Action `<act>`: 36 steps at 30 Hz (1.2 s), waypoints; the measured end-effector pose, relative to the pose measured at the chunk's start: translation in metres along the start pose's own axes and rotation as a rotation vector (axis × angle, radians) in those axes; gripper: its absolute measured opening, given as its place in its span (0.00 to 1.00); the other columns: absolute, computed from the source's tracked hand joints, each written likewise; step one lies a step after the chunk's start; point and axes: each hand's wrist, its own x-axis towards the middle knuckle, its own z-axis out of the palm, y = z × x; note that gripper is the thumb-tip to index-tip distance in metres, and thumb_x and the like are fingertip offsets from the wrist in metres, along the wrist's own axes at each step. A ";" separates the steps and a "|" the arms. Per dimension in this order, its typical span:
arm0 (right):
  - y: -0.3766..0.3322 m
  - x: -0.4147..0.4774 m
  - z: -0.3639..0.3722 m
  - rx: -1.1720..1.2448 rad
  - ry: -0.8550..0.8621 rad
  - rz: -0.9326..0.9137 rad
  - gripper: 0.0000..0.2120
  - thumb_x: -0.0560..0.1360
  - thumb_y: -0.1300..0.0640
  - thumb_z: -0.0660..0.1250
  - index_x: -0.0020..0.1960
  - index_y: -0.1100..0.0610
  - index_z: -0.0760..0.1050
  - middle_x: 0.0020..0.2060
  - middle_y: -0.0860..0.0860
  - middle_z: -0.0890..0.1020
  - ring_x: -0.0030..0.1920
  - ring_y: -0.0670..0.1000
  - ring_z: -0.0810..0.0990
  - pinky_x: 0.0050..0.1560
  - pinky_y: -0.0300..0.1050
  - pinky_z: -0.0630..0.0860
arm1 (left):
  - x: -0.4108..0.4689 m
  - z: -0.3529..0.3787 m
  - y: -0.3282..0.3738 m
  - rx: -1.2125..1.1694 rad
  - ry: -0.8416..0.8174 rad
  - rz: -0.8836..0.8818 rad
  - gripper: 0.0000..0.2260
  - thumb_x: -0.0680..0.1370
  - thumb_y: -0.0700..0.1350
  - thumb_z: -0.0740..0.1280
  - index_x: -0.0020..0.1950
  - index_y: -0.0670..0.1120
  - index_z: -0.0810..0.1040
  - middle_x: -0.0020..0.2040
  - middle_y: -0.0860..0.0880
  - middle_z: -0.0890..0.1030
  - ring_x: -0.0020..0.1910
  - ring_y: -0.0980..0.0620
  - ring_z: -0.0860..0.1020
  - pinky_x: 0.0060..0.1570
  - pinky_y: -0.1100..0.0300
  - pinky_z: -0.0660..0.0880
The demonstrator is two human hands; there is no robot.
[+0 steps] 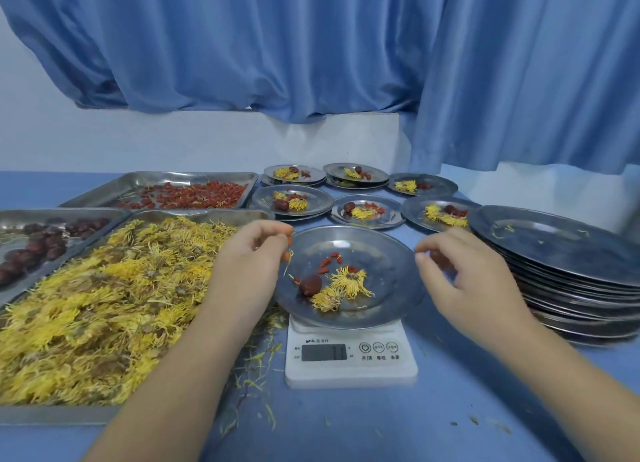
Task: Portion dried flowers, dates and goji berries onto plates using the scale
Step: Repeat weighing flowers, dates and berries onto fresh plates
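— On the scale (349, 361), mid-table: one plate (388, 254). It holds one date (310, 285), two dried flowers (349, 281) and a few goji berries (329, 262).
— Hands?
— Left hand (249, 250) at the plate's left rim, fingers curled, pinching orange-red bits that look like more goji berries. Right hand (460, 271) at the right rim, fingers curled too. Reddish blur inside the curl; can't tell what it is or whether it's gripped.
— Stock?
— All left of the scale. Flower tray (194, 214) nearest, date tray (20, 219) at the far left, berry tray (156, 177) behind both. Loose petals (256, 361) lie on the table (381, 427) between flower tray and scale.
— Other plates?
— Six filled plates (391, 216) in two rows behind the scale, each with flowers and red bits. Stack of empty plates (561, 247) to the right, near the right hand, petal scraps on top.
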 end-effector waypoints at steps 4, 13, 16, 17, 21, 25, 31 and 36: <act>0.006 -0.012 0.002 0.186 -0.064 0.246 0.02 0.75 0.49 0.64 0.43 0.45 0.72 0.29 0.47 0.76 0.30 0.45 0.72 0.31 0.43 0.69 | 0.002 0.000 -0.001 0.004 0.038 -0.029 0.08 0.78 0.46 0.65 0.44 0.58 0.81 0.41 0.57 0.83 0.45 0.50 0.82 0.50 0.50 0.78; 0.000 -0.011 0.010 0.502 -0.255 0.610 0.05 0.76 0.55 0.65 0.44 0.55 0.72 0.28 0.52 0.81 0.26 0.53 0.78 0.28 0.44 0.73 | 0.003 -0.003 0.000 -0.064 0.013 -0.131 0.08 0.79 0.44 0.64 0.48 0.55 0.80 0.48 0.51 0.83 0.50 0.50 0.81 0.42 0.57 0.72; 0.000 -0.010 0.009 0.675 -0.325 0.682 0.02 0.77 0.62 0.63 0.46 0.59 0.73 0.29 0.54 0.80 0.28 0.56 0.79 0.30 0.45 0.72 | 0.003 -0.004 0.002 -0.120 0.001 -0.173 0.08 0.79 0.43 0.64 0.49 0.54 0.81 0.50 0.50 0.83 0.50 0.50 0.82 0.41 0.58 0.70; -0.001 -0.011 0.009 0.726 -0.334 0.696 0.02 0.77 0.64 0.63 0.46 0.60 0.73 0.30 0.55 0.79 0.29 0.56 0.79 0.31 0.46 0.73 | 0.003 -0.005 0.002 -0.135 0.002 -0.175 0.08 0.79 0.43 0.64 0.50 0.53 0.81 0.50 0.50 0.83 0.49 0.50 0.82 0.42 0.58 0.70; -0.002 -0.013 0.011 0.913 -0.267 0.746 0.05 0.77 0.69 0.62 0.45 0.61 0.73 0.33 0.58 0.78 0.30 0.55 0.79 0.30 0.43 0.75 | 0.002 -0.004 0.003 -0.176 0.003 -0.172 0.08 0.79 0.43 0.64 0.50 0.53 0.81 0.50 0.50 0.83 0.49 0.49 0.82 0.45 0.56 0.73; 0.003 -0.010 0.010 1.077 -0.172 0.786 0.07 0.76 0.71 0.61 0.44 0.61 0.72 0.34 0.61 0.78 0.28 0.53 0.77 0.29 0.42 0.76 | 0.002 -0.003 0.003 -0.212 -0.007 -0.183 0.07 0.79 0.43 0.64 0.49 0.53 0.81 0.50 0.49 0.83 0.50 0.48 0.82 0.55 0.50 0.77; 0.002 0.006 0.009 1.158 -0.093 0.755 0.08 0.76 0.71 0.60 0.44 0.60 0.70 0.32 0.58 0.79 0.27 0.51 0.77 0.29 0.42 0.77 | 0.004 -0.004 0.001 -0.222 -0.009 -0.163 0.07 0.78 0.44 0.65 0.49 0.56 0.80 0.50 0.53 0.83 0.53 0.53 0.80 0.57 0.50 0.76; 0.003 0.027 0.020 1.159 0.016 0.774 0.08 0.77 0.71 0.60 0.44 0.60 0.70 0.34 0.58 0.81 0.30 0.52 0.79 0.32 0.42 0.79 | 0.005 -0.006 0.002 -0.264 -0.018 -0.167 0.08 0.79 0.43 0.65 0.47 0.56 0.81 0.48 0.55 0.83 0.51 0.55 0.81 0.56 0.51 0.76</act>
